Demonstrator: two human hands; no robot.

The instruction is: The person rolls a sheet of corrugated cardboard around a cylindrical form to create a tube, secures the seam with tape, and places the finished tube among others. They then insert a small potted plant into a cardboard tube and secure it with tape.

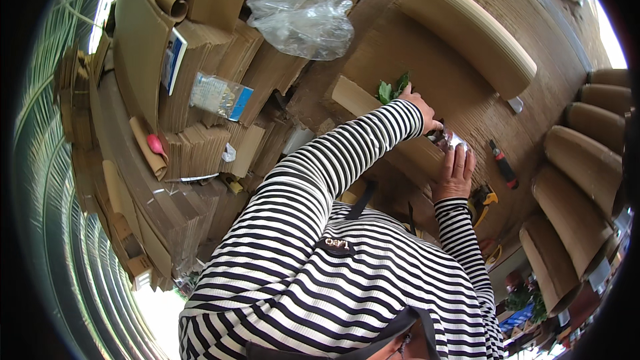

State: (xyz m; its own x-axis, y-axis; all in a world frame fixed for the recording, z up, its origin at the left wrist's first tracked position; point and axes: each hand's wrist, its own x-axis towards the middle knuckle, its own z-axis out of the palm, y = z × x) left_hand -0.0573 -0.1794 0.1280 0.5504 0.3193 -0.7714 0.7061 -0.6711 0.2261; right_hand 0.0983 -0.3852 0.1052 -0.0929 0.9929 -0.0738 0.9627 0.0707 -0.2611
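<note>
Just past my left hand [421, 108], some green leaves [393, 90] stick out over a brown cardboard sheet [380, 47]. That hand's fingers are curled around the leafy stem, which they mostly hide. Close by to the right, my right hand [455, 175] has its fingers bent together over a small shiny bundle [453, 139], dark reddish and silvery. What the bundle is I cannot make out. Both hands work at the near edge of the cardboard, above a raised cardboard strip [420, 157].
On the wooden table [533, 40] lie a curved cardboard stack [473, 30], a red-and-black hand tool [503, 164] and a yellow-and-black tool [483, 201]. Stacked cardboard [200, 60] fills the left, with a clear plastic bag [310, 17] on it. Curved cardboard pieces [573, 220] line the right.
</note>
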